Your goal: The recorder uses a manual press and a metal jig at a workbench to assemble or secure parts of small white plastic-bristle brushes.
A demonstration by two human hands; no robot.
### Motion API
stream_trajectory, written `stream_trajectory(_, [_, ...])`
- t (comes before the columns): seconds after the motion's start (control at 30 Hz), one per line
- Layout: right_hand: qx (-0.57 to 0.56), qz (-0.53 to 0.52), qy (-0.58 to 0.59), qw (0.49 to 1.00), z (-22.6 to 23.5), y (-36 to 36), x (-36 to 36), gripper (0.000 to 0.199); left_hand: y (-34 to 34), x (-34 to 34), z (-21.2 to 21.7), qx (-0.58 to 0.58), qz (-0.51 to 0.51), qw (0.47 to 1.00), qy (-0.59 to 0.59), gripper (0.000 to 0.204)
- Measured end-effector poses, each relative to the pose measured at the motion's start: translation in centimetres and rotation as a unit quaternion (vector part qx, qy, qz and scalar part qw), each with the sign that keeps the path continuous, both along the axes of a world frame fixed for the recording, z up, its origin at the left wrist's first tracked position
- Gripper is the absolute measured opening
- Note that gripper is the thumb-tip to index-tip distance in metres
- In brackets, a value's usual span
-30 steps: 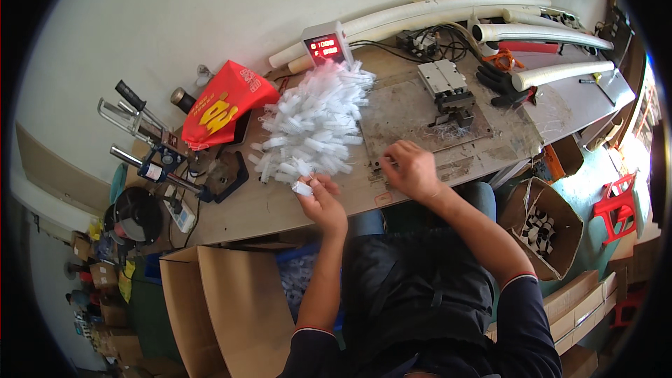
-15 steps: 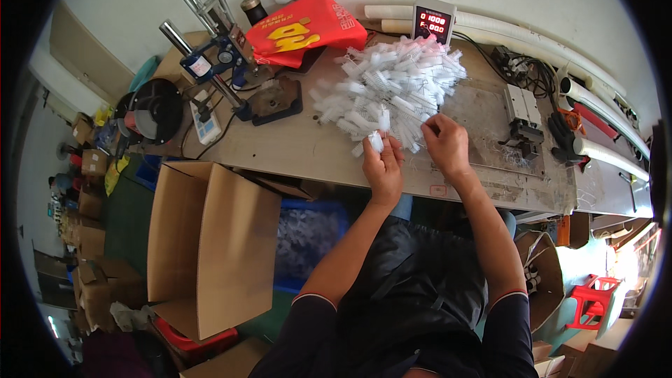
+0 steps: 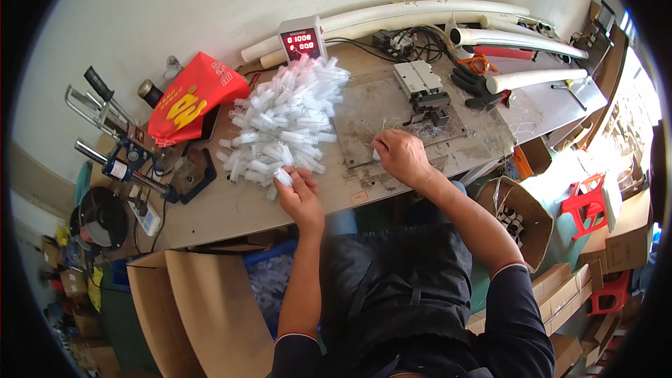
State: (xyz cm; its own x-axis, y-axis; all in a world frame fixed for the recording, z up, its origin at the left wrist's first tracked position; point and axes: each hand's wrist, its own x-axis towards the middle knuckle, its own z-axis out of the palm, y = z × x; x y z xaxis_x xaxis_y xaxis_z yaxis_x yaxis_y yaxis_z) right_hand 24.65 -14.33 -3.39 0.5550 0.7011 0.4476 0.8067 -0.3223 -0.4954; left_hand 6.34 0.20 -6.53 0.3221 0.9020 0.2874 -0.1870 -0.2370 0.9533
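In front of me on the workbench (image 3: 210,211) lies a heap of small white bristled brushes (image 3: 287,115). My left hand (image 3: 302,199) is at the heap's near edge, its thumb and fingers closed on a white brush (image 3: 283,177). Farther right, my right hand (image 3: 406,157) hovers over the front of a worn metal plate (image 3: 364,122), fingers pinched together. A thin wire sticks up from that pinch and a bit of white shows below, seemingly another small brush. Beyond this hand stands a small clamp-like metal fixture (image 3: 423,91).
A counter box with red digits (image 3: 302,40) stands behind the heap. To the left are a red bag (image 3: 196,98) and a lever press (image 3: 126,147). White tubes (image 3: 406,10), black gloves (image 3: 476,87) and cables lie at the back right. Open cardboard boxes (image 3: 210,308) stand below the bench.
The view has swung to the right, so the bench things sit farther left. My right hand has moved away from my left, from beside the heap to the metal plate near the fixture.
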Motion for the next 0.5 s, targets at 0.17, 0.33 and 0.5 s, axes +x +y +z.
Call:
stream_trajectory(0.17, [0.008, 0.015, -0.063, 0.998, 0.8, 0.2, 2.1, 0.012, 0.0, -0.4, 0.3, 0.01, -0.012, 1.0, 0.001, 0.018])
stream_trajectory(0.33, [-0.145, 0.048, -0.089, 0.984, 0.5, 0.0, 3.2, 0.013, -0.1, -0.3, 0.4, 0.032, 0.0, 0.999, 0.044, 0.017])
stream_trajectory(0.5, [-0.087, 0.003, -0.057, 0.995, 0.0, -1.8, 3.0, 0.009, 0.1, -0.2, 0.0, 0.015, -0.003, 0.999, 0.03, 0.017])
